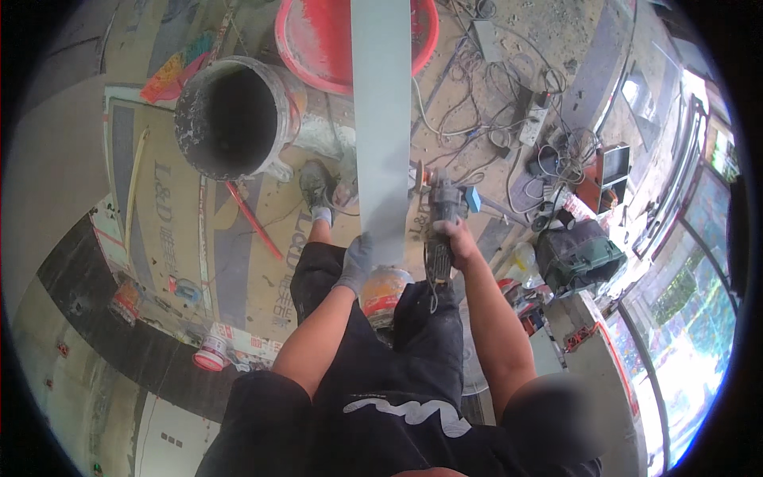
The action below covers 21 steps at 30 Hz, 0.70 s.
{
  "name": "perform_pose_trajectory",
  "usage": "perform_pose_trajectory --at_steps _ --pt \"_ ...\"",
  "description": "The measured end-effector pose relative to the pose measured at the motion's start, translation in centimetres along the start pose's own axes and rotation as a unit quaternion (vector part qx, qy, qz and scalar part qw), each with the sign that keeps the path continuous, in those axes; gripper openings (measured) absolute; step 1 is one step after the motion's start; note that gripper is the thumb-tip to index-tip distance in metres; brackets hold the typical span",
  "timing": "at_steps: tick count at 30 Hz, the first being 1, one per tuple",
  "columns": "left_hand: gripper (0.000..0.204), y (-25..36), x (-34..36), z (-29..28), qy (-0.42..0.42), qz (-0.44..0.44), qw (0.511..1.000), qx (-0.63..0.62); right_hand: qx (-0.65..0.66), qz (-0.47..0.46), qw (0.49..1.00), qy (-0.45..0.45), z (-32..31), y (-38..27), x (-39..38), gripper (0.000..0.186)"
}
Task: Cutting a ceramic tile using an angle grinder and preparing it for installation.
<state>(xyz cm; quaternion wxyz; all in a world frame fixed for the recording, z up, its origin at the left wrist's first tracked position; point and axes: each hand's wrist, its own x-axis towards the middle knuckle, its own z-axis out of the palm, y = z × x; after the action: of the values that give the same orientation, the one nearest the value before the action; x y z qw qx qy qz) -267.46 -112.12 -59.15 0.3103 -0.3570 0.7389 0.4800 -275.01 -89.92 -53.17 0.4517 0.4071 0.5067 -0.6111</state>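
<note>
My left hand (pixel 356 262), in a grey glove, grips the left edge of a long, pale grey-white board (pixel 381 111) that runs from the top of the view down between my legs. My right hand (pixel 451 237) is wrapped round a dark, dusty angle grinder (pixel 441 203), with a cable hanging below it. The grinder's orange-rimmed head is beside the board's right edge; I cannot tell whether they touch. An orange-red object (pixel 385 294) sits under the board between my knees. A small blue block (pixel 473 199) lies right of the grinder.
A large stained bucket (pixel 193 135) stands left, near my shoe (pixel 315 187). A red tub (pixel 306 52) is behind the board. Tangled cables, a power strip (pixel 531 123), an orange case (pixel 610 191) and a dark green bag (pixel 576 258) crowd the right. A red rod (pixel 253 219) and white pot (pixel 213 350) lie left.
</note>
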Motion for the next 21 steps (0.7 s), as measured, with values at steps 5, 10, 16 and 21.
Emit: perform_pose_trajectory --at_steps 5,10,16,21 --pt "0.060 0.6 1.0 -0.4 0.024 0.015 1.000 -0.002 -0.076 0.003 0.996 0.050 -0.9 3.5 -0.7 0.050" --pt "0.063 0.3 1.9 -0.5 -0.001 -0.019 1.000 -0.007 -0.029 0.001 1.000 -0.006 -0.4 -0.3 1.8 0.049" --pt "0.059 -0.2 2.2 0.0 -0.022 -0.023 0.999 -0.043 -0.027 -0.028 0.999 -0.002 0.6 -3.5 2.6 0.043" --pt "0.059 0.4 2.3 -1.7 -0.013 -0.021 1.000 0.008 -0.050 0.064 0.996 0.024 1.6 -0.3 0.5 0.040"
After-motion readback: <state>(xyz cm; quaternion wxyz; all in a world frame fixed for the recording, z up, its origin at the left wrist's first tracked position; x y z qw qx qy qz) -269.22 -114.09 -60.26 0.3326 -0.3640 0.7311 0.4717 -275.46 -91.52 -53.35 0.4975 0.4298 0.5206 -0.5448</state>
